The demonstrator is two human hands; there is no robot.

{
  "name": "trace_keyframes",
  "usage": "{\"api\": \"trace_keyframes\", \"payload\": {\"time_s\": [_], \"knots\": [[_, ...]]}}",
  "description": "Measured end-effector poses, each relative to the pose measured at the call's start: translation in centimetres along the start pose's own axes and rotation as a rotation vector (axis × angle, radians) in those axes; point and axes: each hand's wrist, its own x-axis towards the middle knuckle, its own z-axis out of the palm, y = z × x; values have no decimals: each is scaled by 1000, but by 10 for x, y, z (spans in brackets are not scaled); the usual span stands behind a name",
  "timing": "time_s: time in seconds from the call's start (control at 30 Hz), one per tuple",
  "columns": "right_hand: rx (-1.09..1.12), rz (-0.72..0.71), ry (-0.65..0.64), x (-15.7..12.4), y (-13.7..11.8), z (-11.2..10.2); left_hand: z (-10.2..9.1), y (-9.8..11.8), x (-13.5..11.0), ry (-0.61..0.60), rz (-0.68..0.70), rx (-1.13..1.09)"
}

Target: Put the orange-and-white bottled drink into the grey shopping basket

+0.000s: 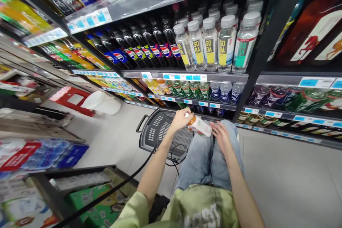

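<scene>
My left hand (183,118) is closed around the capped end of a small drink bottle (201,127) with orange contents and a whitish label. The bottle lies tilted above my knees, its base pointing right. At that base is my right hand (219,131), fingers stretched out and close to the bottle; whether they touch it I cannot tell. Below my left forearm a dark grey plastic basket (152,146) rests on the floor, with a black cable (175,164) lying over its near side.
Ahead, a shelf (227,77) carries clear soda bottles (210,44) and dark cola bottles (145,42). Lower shelves hold green and blue bottles (204,91). A red stool-like item (72,99) and a white tub (93,100) stand on the floor at left. Wrapped bottle packs (50,153) sit nearer.
</scene>
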Motion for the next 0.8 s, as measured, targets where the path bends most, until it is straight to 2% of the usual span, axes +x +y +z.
{"api": "trace_keyframes", "payload": {"time_s": [0.13,0.23,0.3,0.5,0.67,0.8], "knots": [[-38,-3,17,0,-2,0,-12,-21,2,66,-69,277],[-64,1,9,-3,-2,2,-2,-48,3,-15,-169,491],[-66,26,-9,-3,-3,2,11,-73,3,-100,-253,539],[-77,67,40,0,1,3,71,-156,-6,-193,-478,439],[-101,118,128,-1,5,2,140,-214,-15,-199,-752,276],[-107,138,177,1,1,4,191,-250,-22,-187,-979,142]]}}
